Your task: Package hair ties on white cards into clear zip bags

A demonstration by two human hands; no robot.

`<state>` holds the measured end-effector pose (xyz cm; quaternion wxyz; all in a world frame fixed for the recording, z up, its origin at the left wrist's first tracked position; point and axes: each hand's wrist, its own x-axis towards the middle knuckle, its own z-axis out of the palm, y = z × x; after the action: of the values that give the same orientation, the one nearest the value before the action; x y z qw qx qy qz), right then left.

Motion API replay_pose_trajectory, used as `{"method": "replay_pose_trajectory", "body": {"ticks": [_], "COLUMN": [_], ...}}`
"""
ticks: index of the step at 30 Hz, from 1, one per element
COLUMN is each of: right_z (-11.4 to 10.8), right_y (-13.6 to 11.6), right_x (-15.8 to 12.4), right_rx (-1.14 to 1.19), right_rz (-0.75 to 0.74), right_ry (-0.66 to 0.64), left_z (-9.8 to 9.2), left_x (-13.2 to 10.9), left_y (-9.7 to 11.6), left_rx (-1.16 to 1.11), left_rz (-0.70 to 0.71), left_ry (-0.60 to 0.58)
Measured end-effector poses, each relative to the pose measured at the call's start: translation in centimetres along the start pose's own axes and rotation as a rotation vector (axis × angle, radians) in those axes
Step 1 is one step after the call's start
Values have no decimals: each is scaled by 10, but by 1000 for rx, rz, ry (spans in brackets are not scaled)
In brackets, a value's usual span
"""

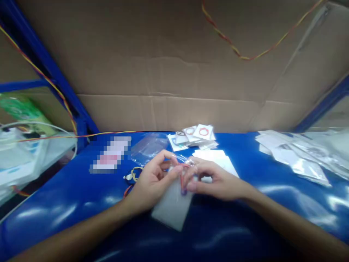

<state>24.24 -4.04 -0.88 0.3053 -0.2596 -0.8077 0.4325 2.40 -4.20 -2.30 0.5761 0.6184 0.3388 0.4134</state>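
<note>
A clear plastic bag with a white card inside hangs tilted between my hands, above the blue tabletop. My left hand pinches the bag near its upper edge, thumb in front. Fingers closed, my right hand holds a thin red cord against the bag's mouth; a small dark purplish bit shows at the cord's lower end. Whether the cord is inside or in front of the plastic I cannot tell. Behind my left wrist lie loose cords, yellowish and red, partly hidden.
Small bagged cards with ring-shaped cords are piled at the back, beside white cards and an empty-looking clear bag. Several bagged cards spread at right. Cardboard walls the back; blue posts flank it.
</note>
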Motion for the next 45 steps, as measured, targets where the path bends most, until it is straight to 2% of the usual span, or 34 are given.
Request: {"method": "replay_pose_trajectory", "body": {"ticks": [6,9,14,17,22,28,39,42,45], "right_z": [0,0,0,0,1,4,2,0,0], "right_y": [1,1,4,8,11,5,3,1,0], "right_x": [-1,-2,0,1,2,2,-3,-2,-1], "right_rx": [-30,-29,45,128,194,264,289,188,17], "right_rz": [7,1,66,132,190,146,141,71,-14], "right_ry": [10,46,255,328,303,293,78,33,40], "left_z": [1,0,-1,-3,-3,-1,-2,-2,-2], "left_x": [-2,0,4,5,3,1,2,2,2], "left_y": [1,2,1,1,5,6,2,2,2], "left_rx": [-45,29,109,141,182,38,11,9,1], "left_rz": [-78,-46,4,51,125,10,-6,27,64], "left_ry": [-60,-85,-24,27,43,11,-24,-32,-16]}}
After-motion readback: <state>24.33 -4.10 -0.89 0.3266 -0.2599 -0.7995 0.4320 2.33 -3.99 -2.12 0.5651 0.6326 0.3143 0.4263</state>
